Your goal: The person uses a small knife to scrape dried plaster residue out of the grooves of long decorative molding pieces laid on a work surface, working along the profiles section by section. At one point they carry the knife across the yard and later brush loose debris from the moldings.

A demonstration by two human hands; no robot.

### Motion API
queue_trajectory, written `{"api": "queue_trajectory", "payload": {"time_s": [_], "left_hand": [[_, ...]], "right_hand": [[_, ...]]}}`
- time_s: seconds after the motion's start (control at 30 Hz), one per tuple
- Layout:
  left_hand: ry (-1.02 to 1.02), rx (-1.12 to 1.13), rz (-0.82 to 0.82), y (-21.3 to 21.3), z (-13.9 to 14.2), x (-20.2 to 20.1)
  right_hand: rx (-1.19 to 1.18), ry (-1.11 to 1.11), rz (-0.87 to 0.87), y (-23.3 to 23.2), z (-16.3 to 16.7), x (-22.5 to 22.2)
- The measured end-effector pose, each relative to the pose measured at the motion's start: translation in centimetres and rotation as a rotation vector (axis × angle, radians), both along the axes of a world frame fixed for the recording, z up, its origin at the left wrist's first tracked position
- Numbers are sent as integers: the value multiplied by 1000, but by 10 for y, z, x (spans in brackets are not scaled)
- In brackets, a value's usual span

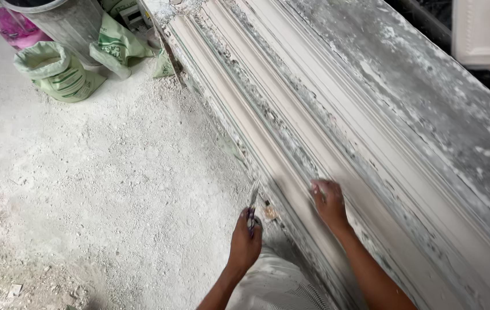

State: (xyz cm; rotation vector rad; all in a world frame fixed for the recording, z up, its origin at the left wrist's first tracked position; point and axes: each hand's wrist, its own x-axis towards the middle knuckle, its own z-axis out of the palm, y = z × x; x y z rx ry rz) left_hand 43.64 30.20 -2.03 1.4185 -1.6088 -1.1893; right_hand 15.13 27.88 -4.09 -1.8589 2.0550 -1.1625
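At the upper left of the frame you have a pink bag (16, 28) half hidden behind a grey metal bucket (64, 23), and just below them a green sack (55, 72) with its mouth rolled open, standing on the dusty plaster-strewn floor (101, 189). A second green sack (120, 46) leans against the bucket, just beside the far end of the bench.

Low in the frame, a little left of centre, your left hand (245, 244) is closed around the handle of a thin metal blade tool (252, 204). The blade points up and away from you, its tip close to the near edge of the moulding; whether it touches the plaster cannot be told.

Just to the right, your right hand (330, 204) lies on the long white plaster cornice moulding (268, 115), fingers curled and pressed to its ribbed surface. Whether it holds anything is unclear, as the fingertips are blurred and whitened.

The moulding runs diagonally from the top centre to the lower right, lying on a plaster-crusted workbench (429, 97). At the upper right corner a white moulded panel (486, 31) sits beyond the bench.
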Motion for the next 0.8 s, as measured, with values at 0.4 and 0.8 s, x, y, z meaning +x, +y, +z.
{"api": "queue_trajectory", "payload": {"time_s": [0.4,0.8], "left_hand": [[-165,-102,-78,-181,-42,-194],[-194,-246,-60,-280,-33,-164]], "right_hand": [[295,417,-292,-190,-5,-29],[296,397,-324,-189,-25,-33]]}}
